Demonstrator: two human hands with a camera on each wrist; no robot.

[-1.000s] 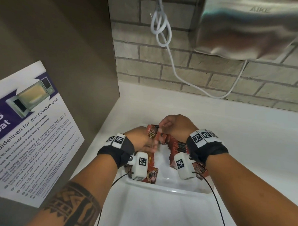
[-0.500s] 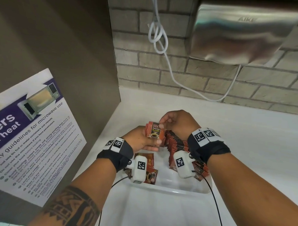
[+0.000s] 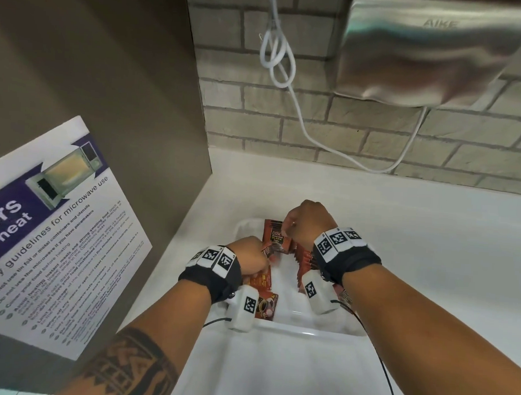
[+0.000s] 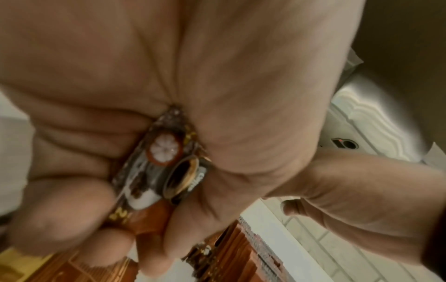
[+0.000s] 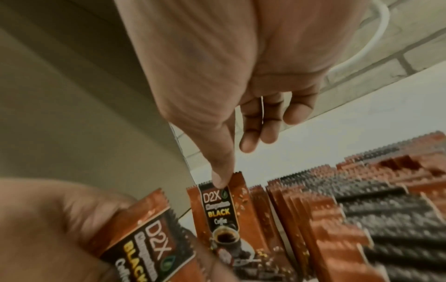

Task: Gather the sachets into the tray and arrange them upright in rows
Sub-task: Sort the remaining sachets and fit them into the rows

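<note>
Fingers of the left hand are curled round a brown coffee sachet, thumb pressing it against them, low over the near left part of the white tray. Just below that hand two more loose sachets lie flat on the tray floor. Across from it, a row of sachets stands on edge along the right side of the tray, packed face to face with their serrated tops up. At the far end of that row the right hand pinches the top edge of one upright sachet, its thumb on the printed front, the label reading D2X Black Coffee; the other fingers hang loosely behind it. The tray sits on a white counter in the corner beside a brown panel carrying a microwave safety poster. Beyond, on the brick wall, a steel hand dryer hangs with its white cable looped.
</note>
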